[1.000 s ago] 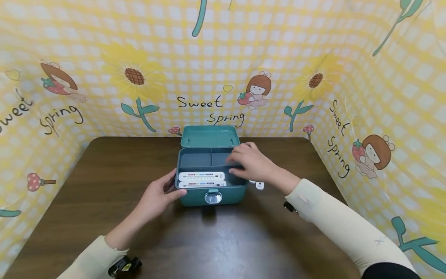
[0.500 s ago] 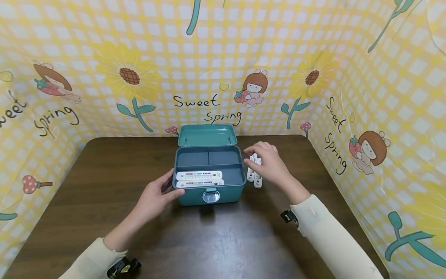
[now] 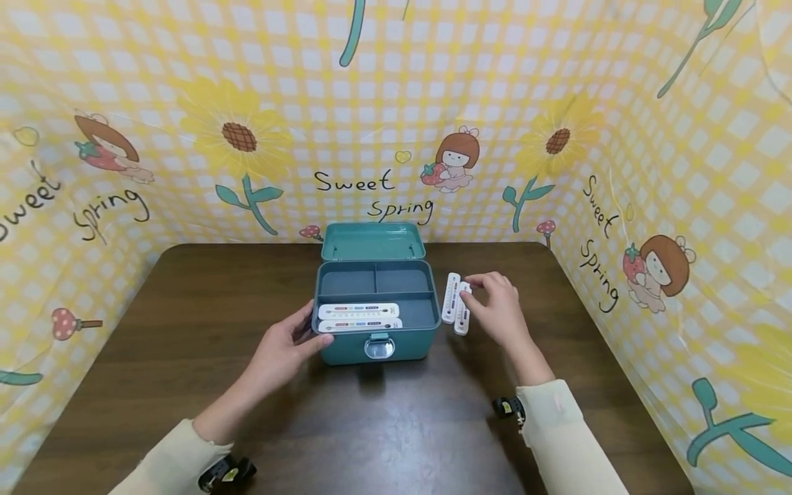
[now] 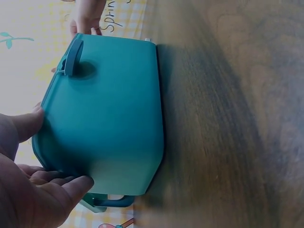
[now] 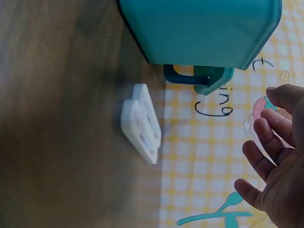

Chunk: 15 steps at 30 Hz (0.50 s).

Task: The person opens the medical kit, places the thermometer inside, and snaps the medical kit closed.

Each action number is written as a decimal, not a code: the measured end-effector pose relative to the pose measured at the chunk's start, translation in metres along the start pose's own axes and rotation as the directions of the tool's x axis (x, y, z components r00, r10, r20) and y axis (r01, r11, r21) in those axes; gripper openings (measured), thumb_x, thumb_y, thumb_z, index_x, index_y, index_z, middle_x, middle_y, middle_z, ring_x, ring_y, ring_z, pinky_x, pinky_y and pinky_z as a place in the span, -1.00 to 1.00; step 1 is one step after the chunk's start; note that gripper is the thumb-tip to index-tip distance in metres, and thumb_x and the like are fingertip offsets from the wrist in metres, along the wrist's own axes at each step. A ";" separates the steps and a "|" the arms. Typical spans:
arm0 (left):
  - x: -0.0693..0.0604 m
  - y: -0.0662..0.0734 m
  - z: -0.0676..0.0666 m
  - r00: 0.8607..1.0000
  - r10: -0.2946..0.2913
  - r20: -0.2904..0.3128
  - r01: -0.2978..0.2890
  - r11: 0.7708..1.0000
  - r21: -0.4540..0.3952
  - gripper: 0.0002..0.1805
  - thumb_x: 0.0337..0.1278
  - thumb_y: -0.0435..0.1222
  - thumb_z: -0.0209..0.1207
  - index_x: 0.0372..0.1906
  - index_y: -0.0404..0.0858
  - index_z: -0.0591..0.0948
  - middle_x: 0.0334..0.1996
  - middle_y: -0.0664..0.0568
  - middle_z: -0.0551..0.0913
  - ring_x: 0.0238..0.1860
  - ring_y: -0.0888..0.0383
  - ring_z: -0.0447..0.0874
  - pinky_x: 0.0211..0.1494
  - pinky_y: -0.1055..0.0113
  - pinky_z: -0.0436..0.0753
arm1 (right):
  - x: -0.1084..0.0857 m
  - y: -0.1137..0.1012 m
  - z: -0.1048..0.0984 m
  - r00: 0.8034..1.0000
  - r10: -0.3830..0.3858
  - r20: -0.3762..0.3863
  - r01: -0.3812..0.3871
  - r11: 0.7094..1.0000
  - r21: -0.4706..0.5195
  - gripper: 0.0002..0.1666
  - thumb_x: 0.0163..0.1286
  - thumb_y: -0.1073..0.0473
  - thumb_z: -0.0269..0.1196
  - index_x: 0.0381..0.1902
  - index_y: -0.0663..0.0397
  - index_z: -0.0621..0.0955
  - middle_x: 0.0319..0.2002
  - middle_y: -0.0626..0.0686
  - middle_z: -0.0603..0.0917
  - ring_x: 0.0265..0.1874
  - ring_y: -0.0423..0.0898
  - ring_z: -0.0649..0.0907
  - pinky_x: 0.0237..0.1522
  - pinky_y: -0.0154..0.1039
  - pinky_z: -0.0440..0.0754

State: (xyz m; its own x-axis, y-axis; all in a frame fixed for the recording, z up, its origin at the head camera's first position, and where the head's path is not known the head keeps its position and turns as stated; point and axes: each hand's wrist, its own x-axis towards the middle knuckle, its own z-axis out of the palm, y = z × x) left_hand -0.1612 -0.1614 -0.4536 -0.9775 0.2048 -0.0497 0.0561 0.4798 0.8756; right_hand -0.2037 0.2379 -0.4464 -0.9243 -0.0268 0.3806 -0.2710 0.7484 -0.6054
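A teal box (image 3: 405, 344) stands with its lid raised, and two white printed strips (image 3: 359, 311) lie in its front compartment. My left hand (image 3: 281, 347) holds the box's left side, thumb on the front rim; the left wrist view shows the fingers along the teal wall (image 4: 104, 109). Two more white strips (image 3: 451, 299) lie side by side on the table, right of the box. Over them my right hand (image 3: 500, 309) hovers with bent, parted fingers; in the right wrist view the hand (image 5: 280, 156) is apart from the strips (image 5: 140, 126) and holds nothing.
The brown table (image 3: 204, 295) is enclosed at the back and sides by a yellow checked cloth (image 3: 371, 103). The raised lid (image 3: 373, 242) stands at the back of the box, and the two rear compartments (image 3: 348, 280) hold nothing.
My right hand has moved from over the box's right compartments out to the right, to the loose strips. My left hand stays on the box.
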 end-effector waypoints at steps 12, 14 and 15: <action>0.002 -0.003 0.002 1.000 0.025 -0.007 -0.025 1.000 0.015 0.06 0.19 0.22 0.32 0.63 -0.17 0.16 0.55 -0.17 0.30 0.45 -0.15 0.43 0.29 0.06 0.56 | -0.021 0.023 0.021 0.974 0.200 -0.107 -0.199 0.980 0.015 -0.59 0.36 0.05 0.43 0.06 0.18 0.71 -0.05 0.16 0.69 0.08 0.16 0.57 0.22 0.17 0.32; 0.001 -0.004 0.002 0.999 0.036 -0.007 -0.036 0.999 0.024 0.05 0.20 0.20 0.32 0.63 -0.16 0.15 0.55 -0.16 0.28 0.46 -0.16 0.42 0.29 0.05 0.55 | -0.024 0.025 0.026 0.966 0.229 -0.123 -0.227 0.973 0.030 -0.58 0.35 0.05 0.43 0.05 0.18 0.71 -0.06 0.17 0.70 0.08 0.17 0.58 0.24 0.18 0.32; 0.000 -0.005 0.002 0.999 0.040 -0.009 -0.040 0.999 0.030 0.05 0.20 0.19 0.33 0.63 -0.16 0.15 0.55 -0.16 0.28 0.46 -0.18 0.41 0.29 0.04 0.55 | -0.026 0.025 0.028 0.961 0.246 -0.126 -0.243 0.969 0.039 -0.59 0.35 0.05 0.43 0.05 0.18 0.70 -0.05 0.17 0.70 0.09 0.17 0.59 0.25 0.18 0.32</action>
State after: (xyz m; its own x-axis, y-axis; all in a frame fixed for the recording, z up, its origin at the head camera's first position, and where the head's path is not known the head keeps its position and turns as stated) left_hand -0.1614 -0.1617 -0.4590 -0.9763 0.2161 -0.0097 0.1014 0.4966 0.8620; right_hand -0.1943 0.2389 -0.4911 -0.9210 0.2423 0.3050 -0.0481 0.7062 -0.7064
